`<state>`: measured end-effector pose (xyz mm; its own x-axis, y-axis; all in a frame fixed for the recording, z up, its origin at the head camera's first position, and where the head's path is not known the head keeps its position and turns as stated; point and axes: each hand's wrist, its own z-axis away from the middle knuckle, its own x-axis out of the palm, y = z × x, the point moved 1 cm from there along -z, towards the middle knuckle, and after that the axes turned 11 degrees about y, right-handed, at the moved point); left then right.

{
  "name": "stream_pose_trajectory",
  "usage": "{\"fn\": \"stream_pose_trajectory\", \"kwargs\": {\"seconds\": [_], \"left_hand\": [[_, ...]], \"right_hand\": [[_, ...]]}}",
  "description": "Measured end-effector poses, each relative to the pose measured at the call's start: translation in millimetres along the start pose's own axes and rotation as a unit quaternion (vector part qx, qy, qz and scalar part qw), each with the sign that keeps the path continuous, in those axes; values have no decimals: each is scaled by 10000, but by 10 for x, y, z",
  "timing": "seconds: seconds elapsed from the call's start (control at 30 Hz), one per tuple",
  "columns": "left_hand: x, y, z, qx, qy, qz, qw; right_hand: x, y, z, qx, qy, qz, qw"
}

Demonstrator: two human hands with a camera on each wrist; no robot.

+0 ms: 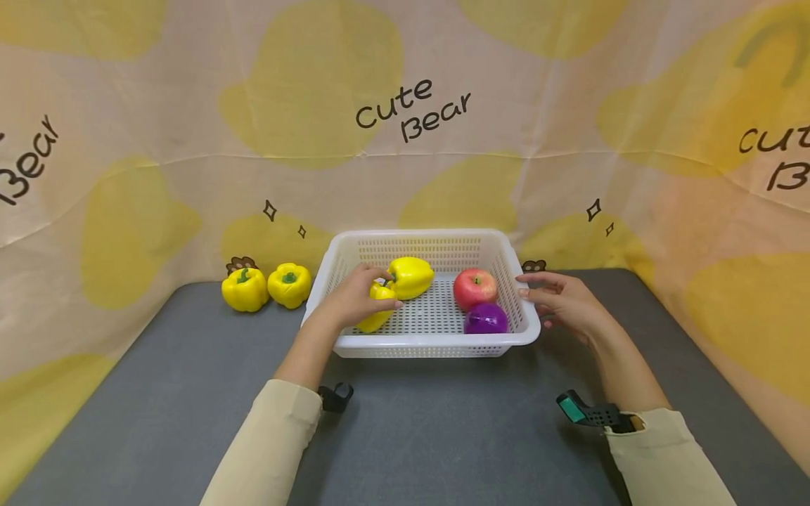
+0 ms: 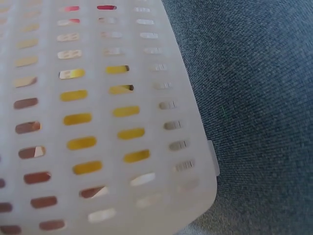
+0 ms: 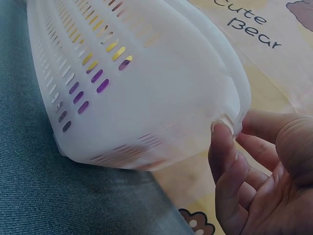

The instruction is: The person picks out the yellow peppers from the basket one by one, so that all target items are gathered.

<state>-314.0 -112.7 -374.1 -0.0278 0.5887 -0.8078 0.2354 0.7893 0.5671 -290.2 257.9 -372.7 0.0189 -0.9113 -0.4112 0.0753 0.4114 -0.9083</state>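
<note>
Grey tabletop (image 1: pixel 430 443), pale cloth backdrop (image 1: pixel 196 91) along its rear edge, yellow blotches (image 1: pixel 323 49) printed on the cloth, repeated black "Cute Bear" lettering (image 1: pixel 414 110), small outlined stars (image 1: pixel 270 211) below

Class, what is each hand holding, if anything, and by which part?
The left hand holds a yellow pepper around its upper part, contact partly hidden; the right hand pinches the white basket by its right rim.

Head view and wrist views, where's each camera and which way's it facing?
Head: on the head, facing forward and down at the white basket; left hand, right hand, sleeves show.
Left wrist: on that wrist, facing the basket's side; no hand plainly shows.
Right wrist: on that wrist, facing the basket's outside; right hand shows.
Head and right wrist share the right hand at the basket's rim.
</note>
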Motion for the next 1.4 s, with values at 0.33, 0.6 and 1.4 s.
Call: {"fn": "stream_pose_trajectory", "kwargs": {"seconds": [0.33,0.6,1.4], "left_hand": [[-28,17,-42,110,742,206,9970],[-119,65,-25,546,1707,668,9815],[-689,182,532,1037,3095,956,9404]], "right_hand": [[-6,3,-9,25,2,42,10000],[-32,21,1,70,-12,66,10000],[-9,-9,3,34,-53,36,10000]]}}
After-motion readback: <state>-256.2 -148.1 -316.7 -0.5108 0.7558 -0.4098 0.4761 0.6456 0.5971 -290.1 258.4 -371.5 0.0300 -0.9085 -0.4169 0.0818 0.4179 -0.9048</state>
